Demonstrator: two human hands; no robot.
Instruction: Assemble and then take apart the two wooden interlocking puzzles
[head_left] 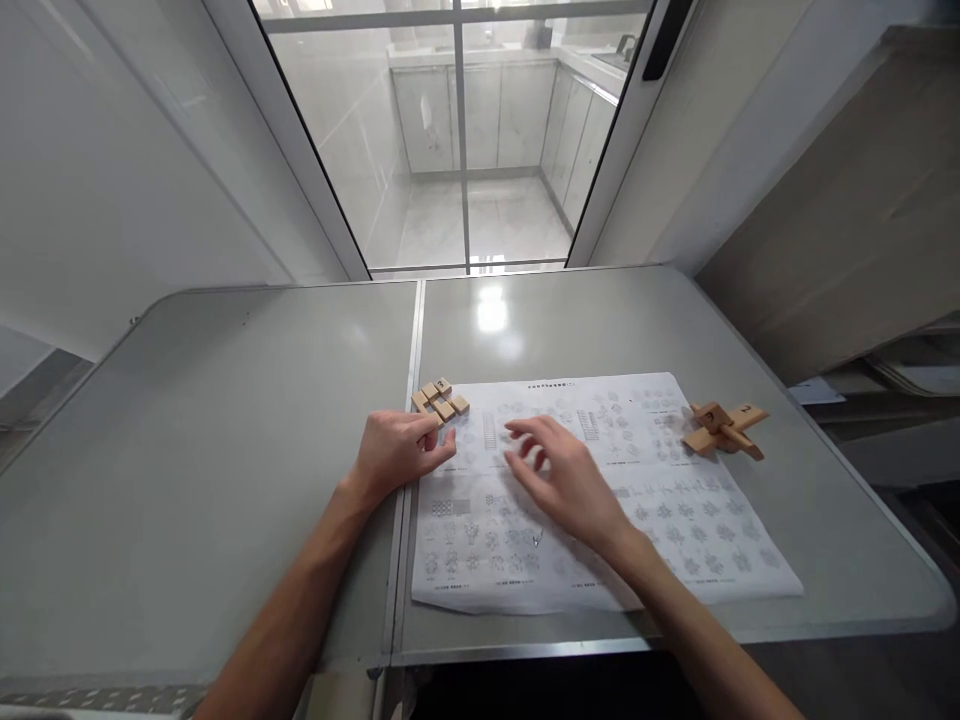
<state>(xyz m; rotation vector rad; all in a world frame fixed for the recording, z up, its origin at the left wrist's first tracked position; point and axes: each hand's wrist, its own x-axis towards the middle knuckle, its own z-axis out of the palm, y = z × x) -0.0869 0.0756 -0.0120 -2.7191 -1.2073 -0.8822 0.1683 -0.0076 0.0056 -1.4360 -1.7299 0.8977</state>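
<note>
A printed sheet [600, 480] with small diagrams lies on the grey table. On its upper left corner, a cluster of small wooden blocks [444, 408] sits beside the table's seam. My left hand [397, 447] is at the near side of that cluster, with its thumb apart from curled fingers; the fingertips partly cover the nearest block, and a grip on it cannot be made out. Over the middle of the sheet is my right hand [555, 470], fingers bent and apart, holding nothing. Several interlocked wooden pieces [724, 428], some with numbers, rest at the sheet's right edge.
The grey table [262, 420] has a metal seam running front to back. Behind its far edge stands a glazed door [461, 140] with a metal frame. Shelves with papers [915, 375] are beyond the right edge.
</note>
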